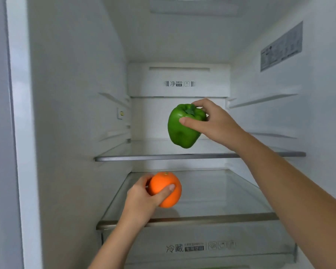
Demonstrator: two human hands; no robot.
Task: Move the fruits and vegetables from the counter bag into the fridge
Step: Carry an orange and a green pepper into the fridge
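Placing step, inside the open fridge (76, 94). Left grip (142, 199): thumb and fingers curled round a smooth, round orange (164, 188), low over the lower glass shelf (231, 193); whether it touches cannot be told. Right grip (215, 121): thumb and fingers pinch the stem end of a glossy, lobed green pepper (180, 131), held clear above the upper glass shelf (163, 157). Next, probably: lower each, then release; either may roll on glass.

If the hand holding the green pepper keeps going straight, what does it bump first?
The right hand would probably meet the fridge's back wall above the upper glass shelf; depth is unclear.
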